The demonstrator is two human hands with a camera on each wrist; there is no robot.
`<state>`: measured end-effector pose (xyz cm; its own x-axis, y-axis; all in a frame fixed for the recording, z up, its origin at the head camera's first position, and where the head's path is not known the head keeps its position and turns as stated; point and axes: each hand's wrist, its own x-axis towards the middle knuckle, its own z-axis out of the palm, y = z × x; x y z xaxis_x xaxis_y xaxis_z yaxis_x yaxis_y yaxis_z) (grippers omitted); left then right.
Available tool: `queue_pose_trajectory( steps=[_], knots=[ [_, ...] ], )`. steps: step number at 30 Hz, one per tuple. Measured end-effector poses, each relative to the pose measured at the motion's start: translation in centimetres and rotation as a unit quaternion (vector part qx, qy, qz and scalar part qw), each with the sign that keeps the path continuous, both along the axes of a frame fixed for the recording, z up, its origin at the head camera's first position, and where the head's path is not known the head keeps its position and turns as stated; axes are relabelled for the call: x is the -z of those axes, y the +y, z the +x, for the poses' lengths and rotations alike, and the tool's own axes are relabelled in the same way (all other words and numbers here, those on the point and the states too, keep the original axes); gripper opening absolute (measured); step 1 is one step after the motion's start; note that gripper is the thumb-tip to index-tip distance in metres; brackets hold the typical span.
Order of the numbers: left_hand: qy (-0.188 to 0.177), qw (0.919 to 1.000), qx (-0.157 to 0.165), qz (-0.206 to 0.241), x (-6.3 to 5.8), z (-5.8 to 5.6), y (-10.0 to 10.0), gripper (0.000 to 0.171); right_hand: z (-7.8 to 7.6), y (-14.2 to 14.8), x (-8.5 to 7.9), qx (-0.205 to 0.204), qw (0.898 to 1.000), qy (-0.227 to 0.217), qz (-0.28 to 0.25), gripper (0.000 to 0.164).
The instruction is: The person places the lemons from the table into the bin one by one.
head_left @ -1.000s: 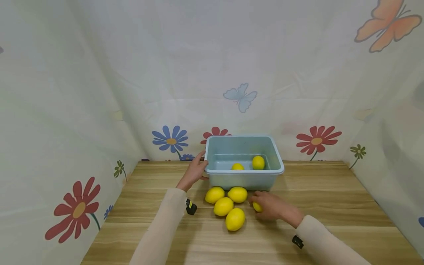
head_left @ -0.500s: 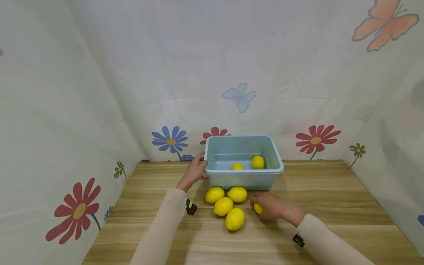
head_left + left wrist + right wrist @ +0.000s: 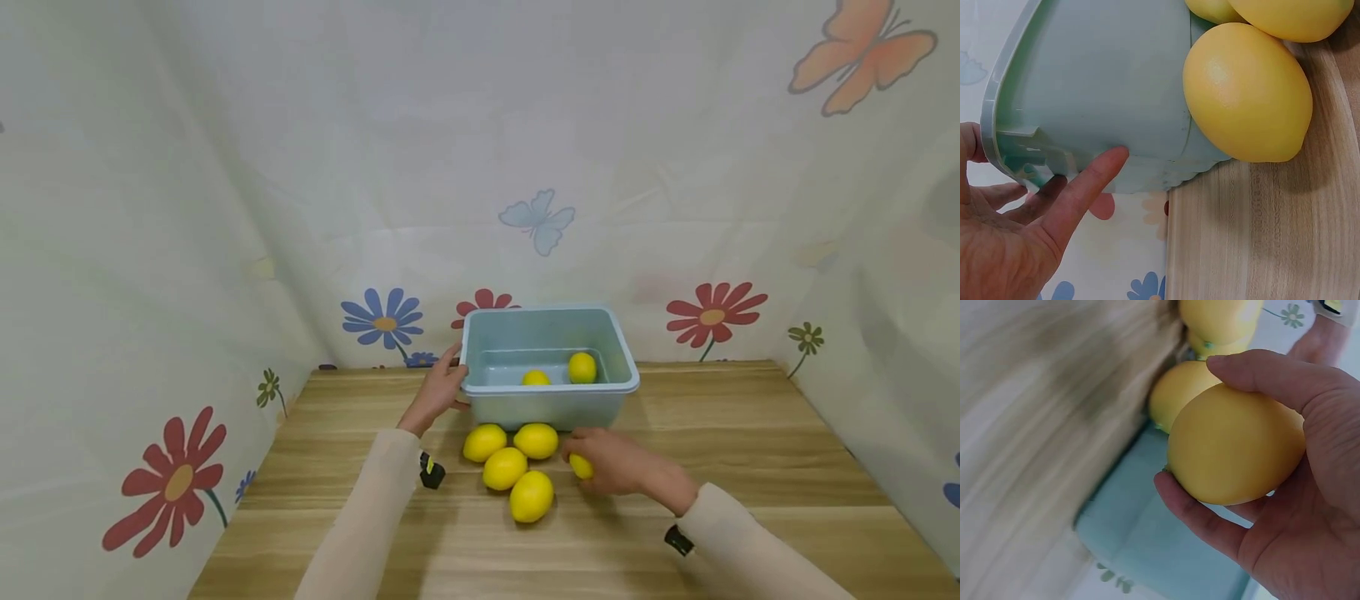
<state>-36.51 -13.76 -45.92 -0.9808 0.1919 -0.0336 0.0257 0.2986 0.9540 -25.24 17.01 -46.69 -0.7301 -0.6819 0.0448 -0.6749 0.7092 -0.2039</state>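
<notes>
Lemon in hand: the right hand (image 3: 618, 462) has a whole yellow oval lemon (image 3: 1235, 447) gripped, thumb on one side and fingers curled round the other. It's just in front of the bin, near its right end; can't really tell if it's off the wood or not.
Left hand: the left hand (image 3: 437, 393) is gripping the left end of a pale blue-green rectangular plastic bin (image 3: 547, 410), fingers up at the rim and one digit laid along the outer wall.
Bin: upright, open top, near the back edge of the table.
Inside the bin: two more yellow lemons, one toward the right (image 3: 582, 367), the other (image 3: 536, 378) partly hidden behind the front rim, a bit apart.
Lemon pile: four yellow lemons in a loose bunch in front of the bin, two by its front wall, left (image 3: 484, 443) and right (image 3: 536, 441), then one (image 3: 505, 469), then the nearest one (image 3: 532, 497).
Table: light brown wood-grain table (image 3: 337, 467).
Sleeves: cream, with a small black device at each wrist.
Backdrop: white cloth (image 3: 412, 125) printed with red and blue flowers, plus an orange butterfly (image 3: 862, 58) and a pale blue one.
</notes>
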Motion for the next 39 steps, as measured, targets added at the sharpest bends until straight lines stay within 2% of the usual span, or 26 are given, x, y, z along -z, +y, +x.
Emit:
queue_pose_trajectory(
  steps=[7,12,18,27,39],
  knots=[
    [0.000,1.0000,0.000,-0.004,0.1,0.0,0.0,0.060,0.7,-0.3,-1.9,-0.005,0.999,0.037,-0.007,0.033],
    [0.000,1.0000,-0.001,-0.006,0.1,0.1,0.0,0.061,1.1,-0.5,-3.2,0.007,0.998,0.067,-0.013,0.031],
    [0.004,1.0000,0.000,-0.005,0.0,0.1,0.1,0.061,1.3,-0.4,-4.5,0.007,0.993,0.109,-0.044,0.032],
    [0.007,1.0000,-0.003,-0.004,-0.1,0.1,0.0,0.061,0.7,-0.3,-6.6,0.025,0.988,0.137,-0.064,0.035],
    [0.005,1.0000,-0.005,-0.004,0.0,0.2,0.1,0.061,-0.5,-0.8,-9.4,0.034,0.977,0.183,-0.106,0.035]
  ],
)
